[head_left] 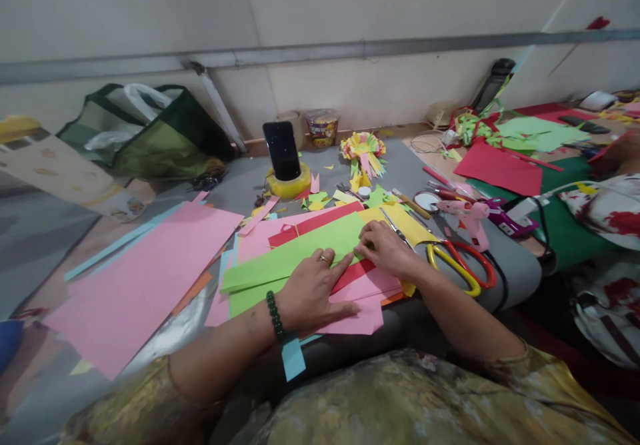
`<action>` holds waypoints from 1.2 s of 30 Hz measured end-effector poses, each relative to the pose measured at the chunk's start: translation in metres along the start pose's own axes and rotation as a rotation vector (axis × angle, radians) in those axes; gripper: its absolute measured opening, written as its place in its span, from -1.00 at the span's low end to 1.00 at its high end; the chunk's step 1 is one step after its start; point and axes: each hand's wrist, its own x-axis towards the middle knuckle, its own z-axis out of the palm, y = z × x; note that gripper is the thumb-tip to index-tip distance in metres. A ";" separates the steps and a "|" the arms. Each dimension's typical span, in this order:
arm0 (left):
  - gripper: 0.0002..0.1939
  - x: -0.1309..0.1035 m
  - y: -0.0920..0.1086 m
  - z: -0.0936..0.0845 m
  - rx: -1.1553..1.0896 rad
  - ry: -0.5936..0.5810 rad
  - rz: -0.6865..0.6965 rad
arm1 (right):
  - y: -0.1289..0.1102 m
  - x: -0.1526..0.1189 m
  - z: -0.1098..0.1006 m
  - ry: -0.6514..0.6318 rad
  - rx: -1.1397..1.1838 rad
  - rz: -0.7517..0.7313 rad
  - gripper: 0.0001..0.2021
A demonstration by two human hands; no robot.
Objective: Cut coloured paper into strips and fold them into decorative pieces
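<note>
A folded light green paper (pixel 300 252) lies slanted over pink and red sheets in front of me. My left hand (pixel 313 288), with a ring and a green bead bracelet, rests with fingers spread on its lower part and on the pink paper (pixel 360 318). At the right end of the green paper, my right hand (pixel 383 248) has its fingers bent together, pinching the edge. A red sheet (pixel 353 277) shows between the hands. Beside my right hand lie a yellow sheet (pixel 400 222) and scissors with yellow handles (pixel 453 268).
Pink sheets (pixel 150 272) lie at left. Behind stand a phone (pixel 283 152) on a tape roll (pixel 290 182), a paper flower (pixel 364 152) and a noodle cup (pixel 321 128). A pink glue gun (pixel 467 215) and red-handled scissors (pixel 475 262) lie right. Another person's sleeve (pixel 607 208) is at far right.
</note>
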 end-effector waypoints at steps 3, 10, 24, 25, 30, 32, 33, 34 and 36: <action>-0.01 0.000 0.000 0.001 -0.001 0.007 0.003 | -0.001 -0.001 0.001 0.012 -0.012 0.005 -0.80; 0.06 0.000 -0.002 0.003 -0.042 0.030 0.010 | 0.006 -0.002 0.002 -0.005 0.145 0.047 -0.79; 0.00 -0.003 -0.001 0.002 -0.053 0.021 0.011 | -0.003 -0.004 0.001 -0.023 0.208 0.044 -0.81; 0.01 -0.003 -0.001 0.002 -0.042 0.016 0.009 | -0.004 -0.004 0.001 -0.017 0.191 0.034 -0.80; 0.04 -0.003 -0.001 0.003 -0.021 0.015 0.020 | -0.007 -0.004 0.002 -0.009 0.140 0.026 -0.81; 0.05 -0.003 -0.001 0.003 -0.023 0.024 0.024 | -0.007 -0.004 0.002 -0.010 0.139 0.039 -0.82; 0.05 -0.003 -0.001 0.004 -0.027 0.031 0.027 | -0.007 -0.005 0.003 -0.007 0.139 0.041 -0.82; 0.05 -0.003 -0.002 0.004 -0.031 0.038 0.030 | -0.007 -0.005 0.004 0.000 0.141 0.037 -0.82; 0.04 -0.003 -0.002 0.005 -0.034 0.050 0.036 | -0.005 -0.006 0.005 0.016 0.146 0.017 -0.83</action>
